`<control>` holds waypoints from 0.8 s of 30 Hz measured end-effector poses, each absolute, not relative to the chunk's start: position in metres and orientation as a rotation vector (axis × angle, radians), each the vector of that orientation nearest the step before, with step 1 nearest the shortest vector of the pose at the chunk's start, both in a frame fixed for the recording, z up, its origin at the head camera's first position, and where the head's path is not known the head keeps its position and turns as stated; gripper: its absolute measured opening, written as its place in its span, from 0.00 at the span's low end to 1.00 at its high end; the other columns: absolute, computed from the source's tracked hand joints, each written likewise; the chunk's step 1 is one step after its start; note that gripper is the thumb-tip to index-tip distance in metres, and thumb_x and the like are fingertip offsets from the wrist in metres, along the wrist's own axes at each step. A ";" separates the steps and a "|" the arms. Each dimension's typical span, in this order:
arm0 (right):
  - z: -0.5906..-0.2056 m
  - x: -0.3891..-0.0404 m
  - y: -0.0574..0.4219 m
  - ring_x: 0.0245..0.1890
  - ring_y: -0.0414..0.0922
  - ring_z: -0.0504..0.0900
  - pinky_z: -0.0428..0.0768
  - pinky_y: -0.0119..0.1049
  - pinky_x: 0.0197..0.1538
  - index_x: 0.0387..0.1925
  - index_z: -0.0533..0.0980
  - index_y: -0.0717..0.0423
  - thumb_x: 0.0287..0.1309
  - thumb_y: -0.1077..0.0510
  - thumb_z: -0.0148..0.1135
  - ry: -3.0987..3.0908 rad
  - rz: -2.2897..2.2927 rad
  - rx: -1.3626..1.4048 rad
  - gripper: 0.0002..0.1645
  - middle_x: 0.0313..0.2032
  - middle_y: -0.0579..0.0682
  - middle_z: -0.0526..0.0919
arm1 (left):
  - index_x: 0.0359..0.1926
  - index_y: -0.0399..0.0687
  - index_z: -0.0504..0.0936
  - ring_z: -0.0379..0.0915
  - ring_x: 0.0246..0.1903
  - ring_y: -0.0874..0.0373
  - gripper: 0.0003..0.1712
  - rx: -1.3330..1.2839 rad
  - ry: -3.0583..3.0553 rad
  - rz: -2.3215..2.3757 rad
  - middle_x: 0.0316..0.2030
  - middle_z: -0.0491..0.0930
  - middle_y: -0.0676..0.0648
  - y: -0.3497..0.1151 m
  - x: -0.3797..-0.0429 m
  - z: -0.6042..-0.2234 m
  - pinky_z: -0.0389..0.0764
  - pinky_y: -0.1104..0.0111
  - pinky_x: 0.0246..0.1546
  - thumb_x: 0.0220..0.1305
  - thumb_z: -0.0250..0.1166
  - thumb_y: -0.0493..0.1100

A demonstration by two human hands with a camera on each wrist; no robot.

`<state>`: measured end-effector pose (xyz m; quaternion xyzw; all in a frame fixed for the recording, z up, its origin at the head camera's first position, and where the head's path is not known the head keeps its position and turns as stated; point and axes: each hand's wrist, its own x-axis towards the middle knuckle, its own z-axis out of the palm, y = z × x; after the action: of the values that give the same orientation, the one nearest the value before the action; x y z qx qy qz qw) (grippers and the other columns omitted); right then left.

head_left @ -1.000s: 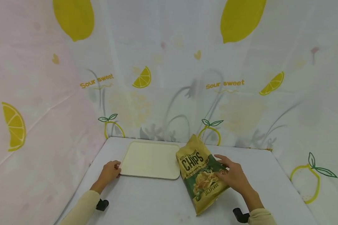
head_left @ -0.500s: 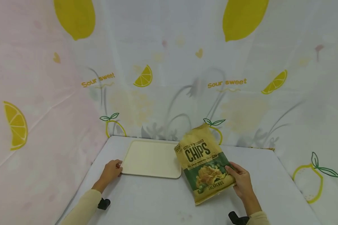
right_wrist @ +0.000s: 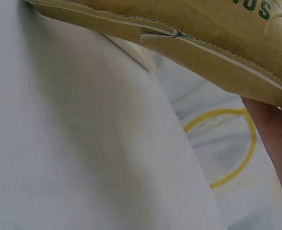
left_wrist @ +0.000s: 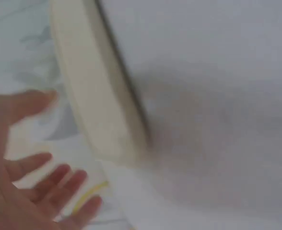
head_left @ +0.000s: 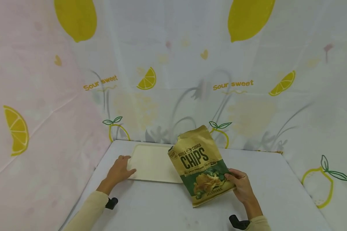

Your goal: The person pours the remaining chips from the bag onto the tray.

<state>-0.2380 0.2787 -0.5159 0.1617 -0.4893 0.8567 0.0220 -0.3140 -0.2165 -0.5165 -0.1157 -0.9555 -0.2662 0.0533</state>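
A gold and green bag of chips [head_left: 200, 163] is held up over the right part of the cream tray [head_left: 150, 160], tilted with its top leaning left. My right hand [head_left: 243, 186] grips the bag's lower right edge, thumb on the front. In the right wrist view the bag's bottom seam [right_wrist: 179, 36] shows above the table, with part of the hand [right_wrist: 280, 139] behind it. My left hand [head_left: 119, 170] is at the tray's left edge, thumb and fingers spread. The left wrist view shows that hand [left_wrist: 45, 187] with spread fingers, apart from the tray's corner [left_wrist: 117, 139].
The white table [head_left: 156, 208] meets a lemon-print cloth [head_left: 162, 106] at its back, and a pinkish cloth [head_left: 46, 134] rises along the left. A black wrist mount [head_left: 112, 203] sits under the left wrist, another black mount [head_left: 238, 222] under the right.
The right hand first took hold of the bag's lower right edge and raised it, then moved it left over the tray. The left hand has let go of the tray's edge and spread its fingers.
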 end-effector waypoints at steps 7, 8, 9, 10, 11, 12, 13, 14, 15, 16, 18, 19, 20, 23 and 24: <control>-0.514 -0.238 0.276 0.39 0.39 0.84 0.81 0.29 0.40 0.40 0.86 0.52 0.62 0.79 0.48 -1.558 2.640 0.679 0.26 0.43 0.45 0.85 | 0.72 0.49 0.60 0.66 0.64 0.48 0.46 -0.709 -2.709 -1.850 0.65 0.68 0.44 -0.139 -0.313 -0.468 0.70 0.53 0.59 0.58 0.71 0.54; -0.514 -0.238 0.275 0.40 0.39 0.84 0.81 0.29 0.40 0.40 0.86 0.52 0.62 0.79 0.47 -1.565 2.647 0.682 0.27 0.44 0.45 0.85 | 0.72 0.50 0.61 0.67 0.63 0.49 0.45 -0.720 -2.693 -1.947 0.65 0.69 0.44 -0.132 -0.313 -0.466 0.71 0.54 0.58 0.58 0.71 0.53; -0.515 -0.238 0.274 0.40 0.39 0.84 0.81 0.29 0.40 0.39 0.86 0.51 0.63 0.79 0.47 -1.571 2.656 0.674 0.27 0.44 0.44 0.85 | 0.71 0.49 0.63 0.69 0.61 0.50 0.43 -0.725 -2.678 -2.015 0.63 0.71 0.44 -0.126 -0.313 -0.465 0.72 0.55 0.57 0.58 0.71 0.51; -0.515 -0.238 0.273 0.40 0.38 0.83 0.81 0.29 0.41 0.39 0.86 0.51 0.63 0.79 0.47 -1.584 2.658 0.664 0.28 0.44 0.44 0.85 | 0.69 0.48 0.67 0.72 0.59 0.50 0.40 -0.729 -2.665 -2.055 0.60 0.74 0.44 -0.122 -0.313 -0.466 0.73 0.57 0.56 0.58 0.71 0.50; -0.515 -0.237 0.272 0.40 0.38 0.83 0.81 0.29 0.40 0.39 0.86 0.50 0.63 0.79 0.47 -1.599 2.659 0.642 0.28 0.44 0.43 0.85 | 0.65 0.46 0.72 0.74 0.56 0.50 0.36 -0.724 -2.643 -2.103 0.57 0.77 0.44 -0.118 -0.313 -0.467 0.75 0.57 0.54 0.58 0.72 0.49; -0.516 -0.236 0.271 0.40 0.38 0.83 0.81 0.29 0.40 0.38 0.87 0.50 0.63 0.79 0.48 -1.615 2.653 0.615 0.27 0.43 0.43 0.85 | 0.60 0.43 0.76 0.77 0.52 0.50 0.31 -0.725 -2.614 -2.137 0.53 0.80 0.43 -0.115 -0.313 -0.469 0.76 0.57 0.52 0.58 0.72 0.47; -0.516 -0.235 0.270 0.40 0.38 0.83 0.81 0.29 0.40 0.38 0.87 0.50 0.63 0.78 0.48 -1.626 2.649 0.586 0.27 0.43 0.43 0.85 | 0.55 0.41 0.80 0.79 0.49 0.50 0.25 -0.726 -2.579 -2.163 0.48 0.82 0.42 -0.113 -0.311 -0.472 0.78 0.57 0.50 0.58 0.72 0.46; -0.517 -0.234 0.269 0.40 0.38 0.83 0.81 0.29 0.40 0.39 0.87 0.50 0.63 0.78 0.49 -1.633 2.639 0.562 0.26 0.43 0.43 0.85 | 0.49 0.39 0.82 0.80 0.46 0.49 0.20 -0.737 -2.529 -2.196 0.45 0.83 0.42 -0.111 -0.310 -0.474 0.79 0.56 0.48 0.58 0.71 0.44; -0.519 -0.233 0.268 0.39 0.38 0.83 0.81 0.29 0.40 0.40 0.86 0.50 0.63 0.77 0.50 -1.633 2.629 0.539 0.25 0.42 0.43 0.85 | 0.43 0.36 0.83 0.81 0.43 0.49 0.15 -0.745 -2.482 -2.212 0.42 0.84 0.41 -0.110 -0.308 -0.477 0.80 0.56 0.46 0.59 0.71 0.42; -0.520 -0.232 0.267 0.40 0.38 0.83 0.81 0.29 0.40 0.42 0.86 0.51 0.64 0.76 0.50 -1.616 2.625 0.536 0.23 0.43 0.43 0.84 | 0.38 0.34 0.82 0.82 0.41 0.49 0.12 -0.747 -2.425 -2.236 0.40 0.84 0.41 -0.109 -0.306 -0.481 0.81 0.56 0.44 0.60 0.70 0.40; -0.526 -0.230 0.266 0.45 0.39 0.82 0.80 0.31 0.45 0.52 0.82 0.53 0.68 0.73 0.47 -1.526 2.677 0.587 0.23 0.49 0.45 0.82 | 0.33 0.30 0.79 0.83 0.40 0.50 0.09 -0.729 -2.315 -2.279 0.38 0.83 0.41 -0.108 -0.302 -0.488 0.82 0.57 0.41 0.62 0.67 0.36; -0.530 -0.229 0.265 0.47 0.39 0.80 0.79 0.31 0.47 0.59 0.77 0.53 0.69 0.72 0.43 -1.453 2.740 0.636 0.25 0.53 0.46 0.80 | 0.31 0.29 0.78 0.83 0.40 0.51 0.08 -0.711 -2.269 -2.294 0.38 0.83 0.41 -0.107 -0.300 -0.492 0.82 0.58 0.40 0.62 0.65 0.34; -0.536 -0.227 0.263 0.51 0.39 0.78 0.76 0.32 0.52 0.65 0.71 0.53 0.70 0.71 0.41 -1.370 2.814 0.694 0.27 0.57 0.46 0.77 | 0.30 0.28 0.76 0.83 0.40 0.51 0.08 -0.685 -2.229 -2.314 0.38 0.83 0.41 -0.106 -0.298 -0.496 0.82 0.59 0.39 0.63 0.64 0.32; -0.556 -0.217 0.255 0.59 0.40 0.72 0.70 0.36 0.61 0.70 0.62 0.44 0.70 0.71 0.37 -1.238 3.088 0.680 0.32 0.63 0.43 0.71 | 0.30 0.25 0.75 0.83 0.40 0.53 0.08 -0.604 -2.163 -2.351 0.39 0.83 0.41 -0.105 -0.295 -0.507 0.82 0.61 0.39 0.64 0.61 0.29; -0.562 -0.215 0.250 0.59 0.41 0.72 0.70 0.39 0.61 0.69 0.61 0.41 0.69 0.71 0.39 -1.290 3.139 0.619 0.33 0.63 0.43 0.71 | 0.31 0.24 0.75 0.83 0.40 0.54 0.08 -0.585 -2.144 -2.362 0.39 0.83 0.41 -0.105 -0.294 -0.509 0.82 0.62 0.40 0.64 0.61 0.29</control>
<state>-0.2149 0.2501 -0.5615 0.1774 -0.3694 0.8992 -0.1535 -0.2941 -0.1046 -0.5087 -0.1801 -0.6602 -0.7274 -0.0508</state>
